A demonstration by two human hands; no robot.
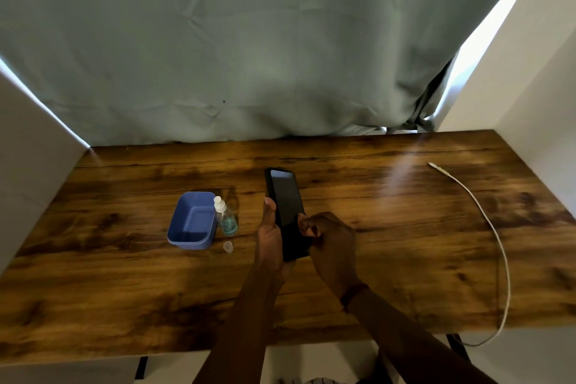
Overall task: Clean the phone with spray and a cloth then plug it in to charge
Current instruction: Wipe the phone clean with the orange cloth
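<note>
The left hand (271,237) grips the black slab phone (285,196) along its left edge, probably to steady it, screen up, for wiping. The right hand (330,243) is curled over the lower screen; I cannot tell whether it pinches a dark cloth. The phone sits above the middle of the brown wooden tabletop (124,290). Its long axis runs away from the person, and its top end points at the far edge, leaning slightly left. The clear plastic spray bottle (226,217) stands uncapped beside the blue plastic tub (190,243), its small clear cap (228,246) nearby. The white charging cable (495,234) lies well apart at the right, seemingly waiting for the charging step.
</note>
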